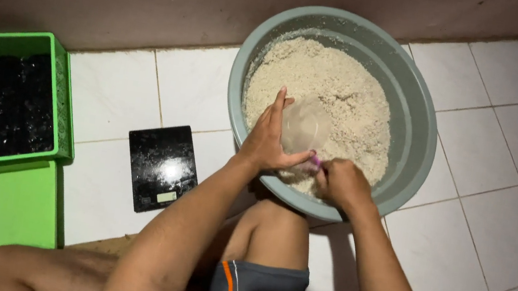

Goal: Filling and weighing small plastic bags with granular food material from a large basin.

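The left hand point(267, 141) pinches a clear bag point(305, 126) over the bowl point(416, 130) of rice point(341, 89), so hold it wide while the closed right hand point(341, 183) scoops slowly.

Clear plastic bag point(305, 128): blurred, outline uncertain. Green plastic crate point(62, 104), far left of left hand point(267, 141): cut by frame edge.

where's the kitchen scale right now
The black scale lies flat on the white tiled floor in the left half of the head view, between the green crate and the grey basin, just left of the left forearm.
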